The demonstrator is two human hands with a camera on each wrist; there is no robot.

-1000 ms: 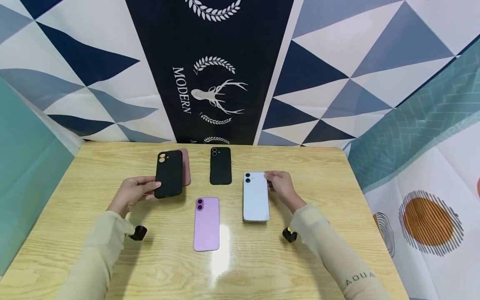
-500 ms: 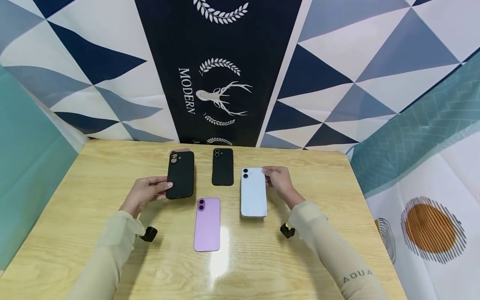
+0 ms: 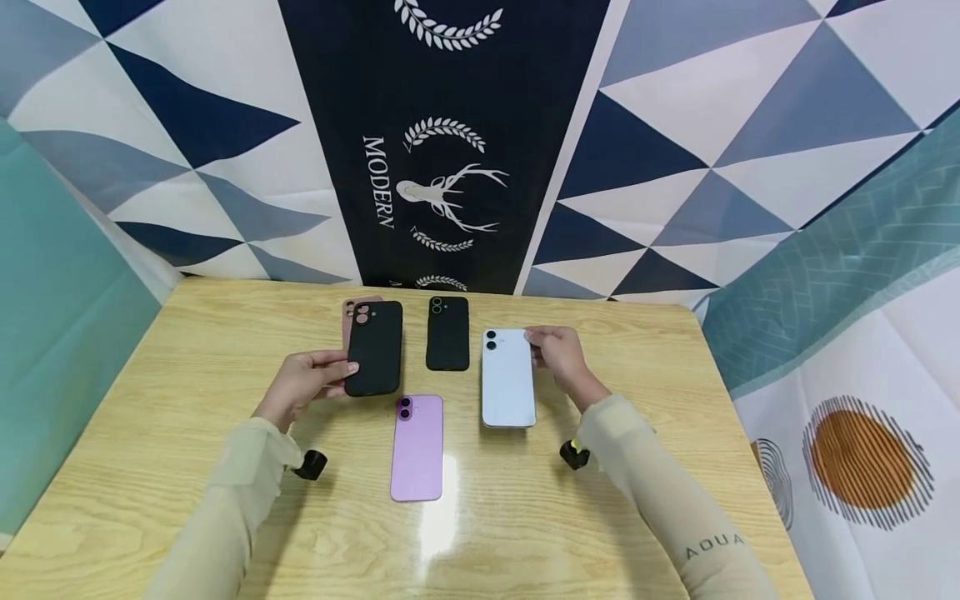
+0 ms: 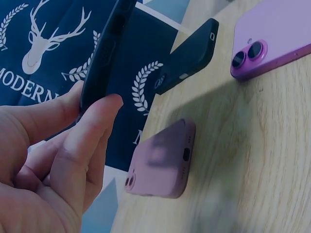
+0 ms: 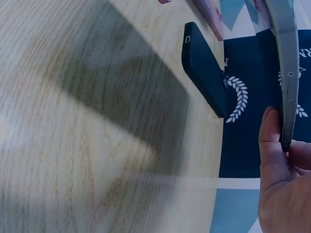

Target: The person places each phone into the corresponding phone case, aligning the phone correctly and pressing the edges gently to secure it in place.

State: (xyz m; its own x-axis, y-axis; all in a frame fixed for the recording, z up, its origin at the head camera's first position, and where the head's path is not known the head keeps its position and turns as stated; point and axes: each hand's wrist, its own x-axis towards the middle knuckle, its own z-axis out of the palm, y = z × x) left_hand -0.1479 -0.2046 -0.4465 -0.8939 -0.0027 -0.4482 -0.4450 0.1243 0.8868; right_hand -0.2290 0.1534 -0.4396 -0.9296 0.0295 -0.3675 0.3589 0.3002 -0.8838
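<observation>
- Nearest me on the wooden table [image 3: 525, 533] lies the purple phone [image 3: 417, 454], back up, lenses at its far end.
- Beyond the purple phone and to its right, the right hand [image 3: 558, 354] pinches the white phone [image 3: 508, 383] by its edge, held above the wood.
- Beyond it to the left, the left hand [image 3: 303, 381] has the black case [image 3: 374, 354] between thumb and fingers, also raised.
- Farther past it, slightly right, a dark phone-shaped piece [image 3: 447, 342]; I can't tell if it's only a case.
- Past it, leftward, the pink case [image 4: 163, 160], partly hidden from above by the black one.
- Farthest beyond, the deer-print cloth [image 3: 450, 83].
</observation>
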